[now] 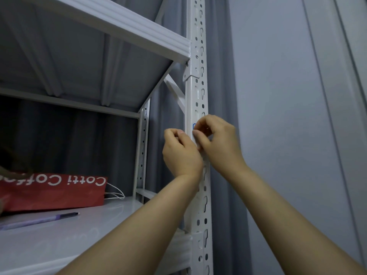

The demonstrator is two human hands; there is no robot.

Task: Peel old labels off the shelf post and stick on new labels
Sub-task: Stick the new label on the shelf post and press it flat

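Observation:
The white perforated shelf post runs up the middle of the head view. A white label with blue marking sits on the post's front face at mid height, mostly hidden by fingers. My right hand is curled against the post with its fingertips pinched at the label's edge. My left hand is loosely fisted, its thumb pressed on the post just below the label. Whether the label is stuck flat or partly lifted is hidden.
A red paper bag with white lettering and string handles lies on the white shelf board. A purple pen lies in front of it. An upper shelf overhangs. Grey curtain and wall stand to the right.

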